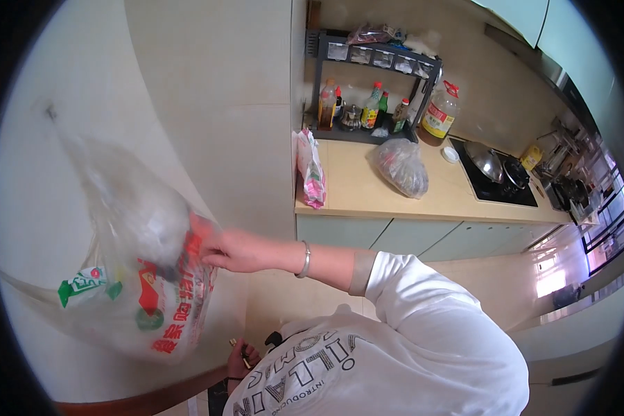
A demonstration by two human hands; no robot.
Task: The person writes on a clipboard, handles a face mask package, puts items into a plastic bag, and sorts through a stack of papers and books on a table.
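Head view shows a bulging, translucent, red-printed bag [128,243].

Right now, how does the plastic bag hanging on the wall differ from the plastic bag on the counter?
The hanging bag stretches down the wall, while the counter bag sits bunched on the counter. The hanging bag carries large red print; the counter bag shows none. The right hand is at the hanging bag; no hand is at the counter bag. Both are see-through plastic.
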